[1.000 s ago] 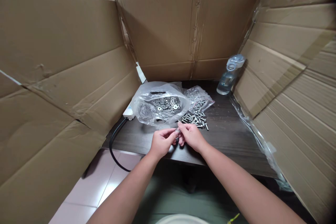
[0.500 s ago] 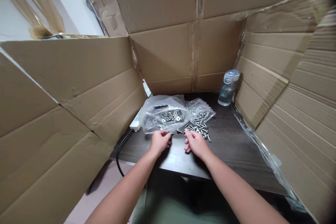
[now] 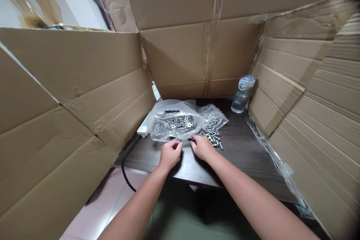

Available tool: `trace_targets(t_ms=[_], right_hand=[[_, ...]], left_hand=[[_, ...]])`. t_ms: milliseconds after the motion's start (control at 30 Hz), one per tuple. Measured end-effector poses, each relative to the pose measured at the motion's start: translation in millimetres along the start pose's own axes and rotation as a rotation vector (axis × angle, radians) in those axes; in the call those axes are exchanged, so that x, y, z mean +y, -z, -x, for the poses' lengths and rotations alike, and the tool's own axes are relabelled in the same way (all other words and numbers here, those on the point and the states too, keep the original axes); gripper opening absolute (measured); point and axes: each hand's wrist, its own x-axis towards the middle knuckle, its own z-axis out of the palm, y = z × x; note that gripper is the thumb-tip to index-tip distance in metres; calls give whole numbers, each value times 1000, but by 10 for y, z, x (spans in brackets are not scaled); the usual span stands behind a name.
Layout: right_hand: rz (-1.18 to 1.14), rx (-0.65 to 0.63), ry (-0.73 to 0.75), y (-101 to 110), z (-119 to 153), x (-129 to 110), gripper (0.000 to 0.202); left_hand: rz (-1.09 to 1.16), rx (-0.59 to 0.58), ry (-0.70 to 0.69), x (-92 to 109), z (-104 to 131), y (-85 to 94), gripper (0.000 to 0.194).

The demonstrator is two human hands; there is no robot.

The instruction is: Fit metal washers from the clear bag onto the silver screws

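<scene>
My left hand [image 3: 170, 154] is closed in a pinch just in front of the plastic bag; whatever lies between its fingertips is too small to make out. Beside it, my right hand [image 3: 203, 147] reaches down to the tabletop, its thumb and forefinger around a small dark bolt at the bag's front edge, mostly covered by the fingers. The clear bag [image 3: 157, 123] lies with its mouth towards me, and many metal washers and nuts [image 3: 181, 123] show inside. Loose bolts [image 3: 215, 138] spill out beyond my right hand from a second, smaller bag [image 3: 222, 117].
A water bottle [image 3: 242, 95] stands at the back right of the dark table [image 3: 244, 161]. On the left sit a white power strip [image 3: 143, 130] and its black cable [image 3: 123, 165]. Cardboard walls [image 3: 174, 56] enclose the table at the back and both sides.
My right hand has moved left and slightly forward, from the edge of the bolt pile to a single bolt near the bag. My left hand stays pinched in nearly the same place.
</scene>
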Motion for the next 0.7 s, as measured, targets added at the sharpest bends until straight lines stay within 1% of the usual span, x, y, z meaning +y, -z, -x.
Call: trace_targets(t_ms=[133, 233, 300, 400, 467, 567, 700], right_hand=[[97, 14, -3, 31, 1, -50, 21], [151, 54, -40, 91, 53, 6, 23], [205, 57, -79, 130, 74, 62, 23], [292, 9, -106, 157, 69, 112, 21], [339, -41, -119, 157, 48, 106, 23], [406, -114, -152, 155, 6, 49, 26], [495, -168, -172, 179, -61, -57, 26]], left_hand=[[42, -21, -24, 14, 18, 13, 27], [70, -54, -47, 15, 38, 18, 28], [58, -77, -86, 23, 48, 16, 30], [-12, -107, -161, 47, 55, 11, 36], [-57, -130, -194, 61, 57, 8, 38], [-83, -154, -219, 67, 62, 6, 39], [-79, -166, -229, 51, 67, 2, 38]])
